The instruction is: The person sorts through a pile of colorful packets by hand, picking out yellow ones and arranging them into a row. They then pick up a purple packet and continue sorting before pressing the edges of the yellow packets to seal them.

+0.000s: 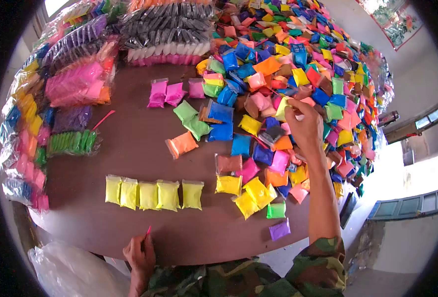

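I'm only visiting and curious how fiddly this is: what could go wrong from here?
The right hand pinches a pale yellow packet at the loose heap, so neighbouring packets might slide down if disturbed. Deeper yellow packets lie nearby and could be mistaken for the pale ones in the row. The left hand, holding a thin pink stick below that row, might nudge it crooked.

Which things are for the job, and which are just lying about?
Used in the work, it seems:
Light-yellow plastic packet at the right hand
Row of five light-yellow packets
Thin pink stick in the left hand

Probably just lying about:
Crumpled clear plastic bag
Small purple plastic packet
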{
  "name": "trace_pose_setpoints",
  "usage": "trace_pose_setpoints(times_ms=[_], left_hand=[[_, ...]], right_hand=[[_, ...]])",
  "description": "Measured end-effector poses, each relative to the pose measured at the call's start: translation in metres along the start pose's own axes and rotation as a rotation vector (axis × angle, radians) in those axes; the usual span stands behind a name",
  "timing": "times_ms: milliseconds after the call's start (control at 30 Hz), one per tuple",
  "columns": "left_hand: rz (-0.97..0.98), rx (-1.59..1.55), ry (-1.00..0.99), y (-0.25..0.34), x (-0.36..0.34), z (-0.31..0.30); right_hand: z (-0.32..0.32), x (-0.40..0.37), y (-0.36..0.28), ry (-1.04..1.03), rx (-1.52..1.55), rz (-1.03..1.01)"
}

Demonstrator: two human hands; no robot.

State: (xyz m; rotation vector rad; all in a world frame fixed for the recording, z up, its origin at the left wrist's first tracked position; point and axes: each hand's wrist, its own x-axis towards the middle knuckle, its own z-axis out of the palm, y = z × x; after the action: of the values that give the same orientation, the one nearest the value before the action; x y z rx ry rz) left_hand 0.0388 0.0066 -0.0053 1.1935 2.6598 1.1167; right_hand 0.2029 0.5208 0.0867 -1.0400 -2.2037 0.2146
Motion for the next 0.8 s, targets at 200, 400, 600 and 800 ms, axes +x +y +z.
trace_pose_setpoints(times_ms=[200, 400, 600, 800], left_hand=[[0.044, -0.033, 0.092, 0.003, 0.004, 0.007], [0.034, -0.091, 0.094, 0.007, 0.005, 0.004], [0.018, -0.106, 0.083, 0.007, 0.003, 0.003], [0.043, -0.112, 0.081, 0.005, 0.002, 0.005]], right_hand=[[-0.025, -0.046, -0.042, -0.2, 0.697, 0.439], [-0.027, -0.146, -0.113, -0.488, 0.464, 0.046], [-0.029, -0.252, -0.158, -0.688, 0.162, -0.235], [-0.056, -0.287, -0.156, -0.562, -0.006, -0.325]])
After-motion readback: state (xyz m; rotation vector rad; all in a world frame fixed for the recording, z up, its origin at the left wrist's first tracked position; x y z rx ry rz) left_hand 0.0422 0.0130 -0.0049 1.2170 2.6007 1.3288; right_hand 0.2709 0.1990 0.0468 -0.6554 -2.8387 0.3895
